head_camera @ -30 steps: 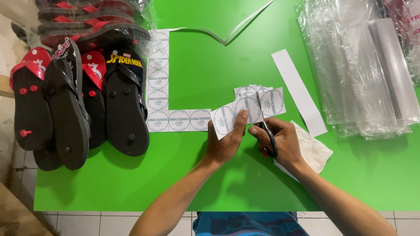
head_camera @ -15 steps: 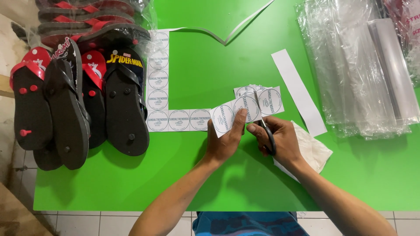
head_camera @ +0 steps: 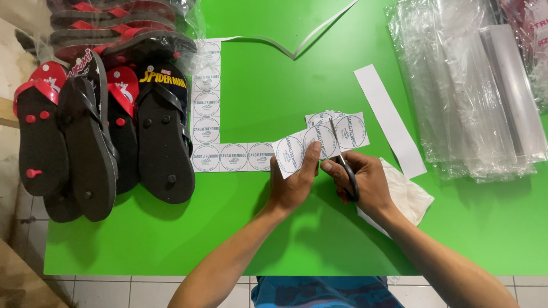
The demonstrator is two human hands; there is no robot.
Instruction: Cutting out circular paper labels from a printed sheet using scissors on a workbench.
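1. The left hand (head_camera: 294, 185) pinches the free end of a white sticker strip (head_camera: 240, 157) printed with round labels, thumb under and fingers on top, lifting that end off the green table (head_camera: 274, 91).
2. The right hand (head_camera: 365, 182) is closed around the handles of a pair of scissors (head_camera: 341, 162); the blades point up and away and meet the strip just beside the left fingertips.
3. The strip is L-shaped: it runs left from the hands along the table, then turns and goes up beside the sandals.
4. A small pile of cut labels (head_camera: 342, 126) lies just beyond the scissors, touching the lifted end.
5. Under the right wrist lies a crumpled white paper (head_camera: 408, 197).
6. A blank white paper strip (head_camera: 388, 120) lies slanted to the right of the pile.
7. Black and red flip-flops (head_camera: 103, 131) are lined up at the left edge, soles up.
8. Clear plastic bags (head_camera: 474, 91) are stacked at the right.
9. A thin trimmed paper offcut (head_camera: 297, 48) curls at the far side.
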